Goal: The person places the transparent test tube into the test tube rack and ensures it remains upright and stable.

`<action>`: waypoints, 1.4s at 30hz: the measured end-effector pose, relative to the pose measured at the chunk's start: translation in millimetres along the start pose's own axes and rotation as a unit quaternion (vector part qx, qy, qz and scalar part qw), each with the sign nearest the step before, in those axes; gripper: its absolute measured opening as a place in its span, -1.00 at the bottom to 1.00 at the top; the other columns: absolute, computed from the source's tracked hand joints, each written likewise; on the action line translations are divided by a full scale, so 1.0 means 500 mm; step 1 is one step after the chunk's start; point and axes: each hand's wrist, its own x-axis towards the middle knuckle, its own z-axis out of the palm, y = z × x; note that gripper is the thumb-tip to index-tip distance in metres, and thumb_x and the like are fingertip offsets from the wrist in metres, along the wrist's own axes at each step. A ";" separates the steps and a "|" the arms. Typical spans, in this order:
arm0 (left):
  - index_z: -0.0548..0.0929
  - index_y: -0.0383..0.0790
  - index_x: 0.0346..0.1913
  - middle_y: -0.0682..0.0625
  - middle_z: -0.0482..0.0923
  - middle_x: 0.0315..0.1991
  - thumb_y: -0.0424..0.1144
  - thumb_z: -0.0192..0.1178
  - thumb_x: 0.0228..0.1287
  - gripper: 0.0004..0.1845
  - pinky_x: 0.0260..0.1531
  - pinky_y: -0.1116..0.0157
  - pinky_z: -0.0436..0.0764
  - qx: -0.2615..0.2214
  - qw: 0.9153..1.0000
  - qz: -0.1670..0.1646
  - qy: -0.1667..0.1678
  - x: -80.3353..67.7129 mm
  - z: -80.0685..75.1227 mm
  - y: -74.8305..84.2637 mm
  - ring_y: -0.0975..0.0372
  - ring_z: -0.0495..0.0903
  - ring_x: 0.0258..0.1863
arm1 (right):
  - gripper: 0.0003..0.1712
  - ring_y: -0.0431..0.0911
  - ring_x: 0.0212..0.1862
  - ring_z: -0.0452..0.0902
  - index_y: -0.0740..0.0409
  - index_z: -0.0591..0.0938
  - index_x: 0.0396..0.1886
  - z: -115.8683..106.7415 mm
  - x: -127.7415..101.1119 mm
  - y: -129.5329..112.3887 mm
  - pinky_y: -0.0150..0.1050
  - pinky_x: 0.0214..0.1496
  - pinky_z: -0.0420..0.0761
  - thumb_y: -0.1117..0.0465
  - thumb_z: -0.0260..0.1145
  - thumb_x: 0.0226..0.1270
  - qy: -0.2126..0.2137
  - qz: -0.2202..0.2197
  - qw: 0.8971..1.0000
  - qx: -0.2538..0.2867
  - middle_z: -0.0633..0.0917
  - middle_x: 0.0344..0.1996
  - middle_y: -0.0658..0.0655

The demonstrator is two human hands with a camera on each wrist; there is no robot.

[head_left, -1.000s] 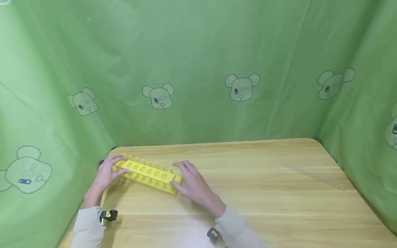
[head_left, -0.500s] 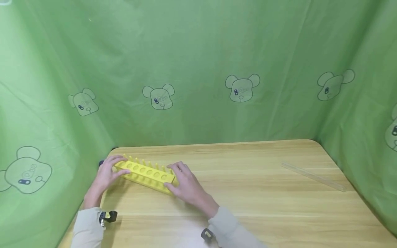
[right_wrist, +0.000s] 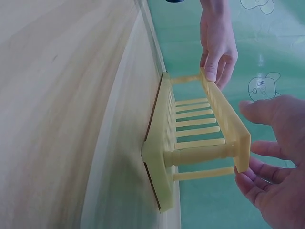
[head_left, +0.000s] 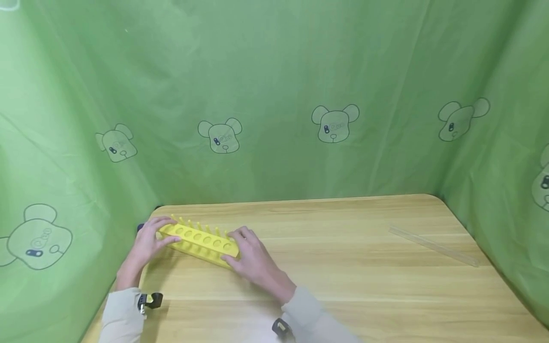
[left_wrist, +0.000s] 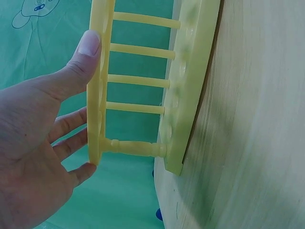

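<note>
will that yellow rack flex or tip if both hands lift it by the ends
Probably stiff: the rack has two plates joined by many posts. Likely light, since it looks like thin open plastic. Tipping seems unlikely with the left hand and right hand holding opposite ends.

Yellow rack [head_left: 199, 239], green bear-print cloth [head_left: 274, 95], pale wood table [head_left: 364, 276]

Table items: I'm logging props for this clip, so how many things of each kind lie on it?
Yellow rack: 1, a hand at each end
Clear rod: 1, lying apart on the table
Total: 2
</note>
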 end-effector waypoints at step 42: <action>0.64 -0.34 0.16 -0.39 0.51 0.22 -0.19 0.56 0.09 -0.42 0.28 -0.39 0.28 -0.011 1.000 0.016 0.001 0.001 0.013 -0.013 -0.29 0.40 0.25 | -0.46 -0.11 -0.02 0.54 0.26 0.67 0.18 0.018 0.014 -0.009 -0.42 0.03 0.65 0.07 0.51 0.30 -0.012 0.010 0.998 -0.059 0.63 -0.01 0.07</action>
